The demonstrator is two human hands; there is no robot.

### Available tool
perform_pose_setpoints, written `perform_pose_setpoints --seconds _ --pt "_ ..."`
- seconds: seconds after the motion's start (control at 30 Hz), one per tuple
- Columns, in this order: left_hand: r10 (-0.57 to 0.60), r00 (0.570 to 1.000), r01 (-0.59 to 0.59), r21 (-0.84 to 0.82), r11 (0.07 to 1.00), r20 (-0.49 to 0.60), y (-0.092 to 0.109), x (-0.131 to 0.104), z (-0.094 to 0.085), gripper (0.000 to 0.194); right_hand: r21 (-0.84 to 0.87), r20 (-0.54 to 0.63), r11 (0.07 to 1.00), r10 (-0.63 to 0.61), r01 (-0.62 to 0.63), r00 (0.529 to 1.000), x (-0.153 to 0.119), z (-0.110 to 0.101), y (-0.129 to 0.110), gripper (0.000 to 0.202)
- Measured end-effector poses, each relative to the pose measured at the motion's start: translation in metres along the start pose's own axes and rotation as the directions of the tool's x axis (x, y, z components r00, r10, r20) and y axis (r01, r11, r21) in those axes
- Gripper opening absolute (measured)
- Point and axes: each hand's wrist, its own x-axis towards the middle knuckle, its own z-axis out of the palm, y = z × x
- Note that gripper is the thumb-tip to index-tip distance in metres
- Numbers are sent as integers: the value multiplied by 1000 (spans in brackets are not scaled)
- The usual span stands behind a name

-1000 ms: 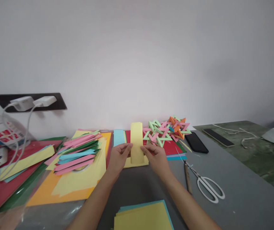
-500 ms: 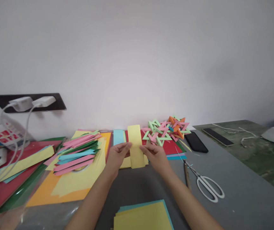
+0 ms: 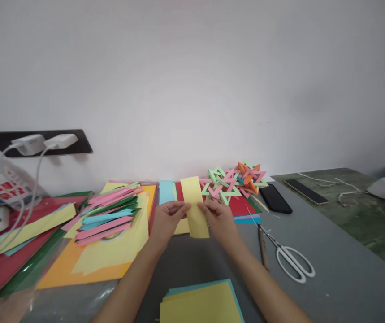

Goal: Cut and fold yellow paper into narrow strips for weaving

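A yellow paper strip (image 3: pixel 195 220) is held up between both hands, its long side running away from me and leaning slightly left at the top. My left hand (image 3: pixel 168 220) pinches its left edge between thumb and fingers. On the opposite edge, my right hand (image 3: pixel 221 220) pinches it the same way. Behind the strip lie a blue paper piece (image 3: pixel 167 192) and another yellow piece (image 3: pixel 181 228), partly covered. Close to me rests a stack of yellow and blue paper sheets (image 3: pixel 201 303).
Folded paper stars (image 3: pixel 224 186) stand against the wall. White-handled scissors (image 3: pixel 295 262), a brown-handled tool (image 3: pixel 263 251) and a black phone (image 3: pixel 275 198) lie on the right. Pink, green and blue strips (image 3: pixel 106 222) sit on coloured sheets at left. Chargers (image 3: pixel 61 141) fill a wall socket.
The yellow strip has tilted, its lower end swinging slightly right. Both hands keep their pinch on its edges, and the fingers have shifted a little to the right.
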Motion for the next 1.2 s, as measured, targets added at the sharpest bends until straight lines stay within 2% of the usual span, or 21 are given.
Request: perform_pose_setpoints --seconds 0.13,0.23,0.37,0.47,0.53,0.6,0.67,0.77,0.93,1.1,1.2 --pt "-57 996 55 21 998 66 -3 -1 2 27 -4 -59 1000 -11 11 998 0 -2 2 30" --pt "-60 986 45 98 994 153 -7 -4 4 24 -13 -122 1000 22 -24 992 1 -3 6 34" --pt "-82 963 61 90 994 258 -8 -6 7 30 50 -86 995 93 -89 992 1 -2 10 36" --pt "-84 981 79 36 996 176 -6 -5 5 39 142 -26 985 107 -102 994 2 2 12 34" --pt "-67 993 64 31 997 99 -4 -5 4 41 135 -43 987 94 -88 995 2 4 14 34" --pt "-54 996 52 36 998 68 -2 -4 3 44 69 -94 996 63 -56 994 1 5 15 34" --pt "-49 996 46 37 998 76 0 -5 3 46 20 -140 1000 17 -14 990 0 5 15 30" --pt "-45 993 42 33 999 111 3 -6 5 45 39 -153 999 -6 12 988 -1 5 13 27" --pt "-42 985 49 -40 998 165 7 -6 8 46 190 -46 980 74 -64 996 -1 5 9 28" --pt "-85 970 126 -171 977 228 4 -4 5 44 241 41 963 112 -119 993 2 2 9 29" --pt "-57 988 84 -188 979 145 2 -1 -1 42 257 20 961 100 -102 995 5 -4 9 30"
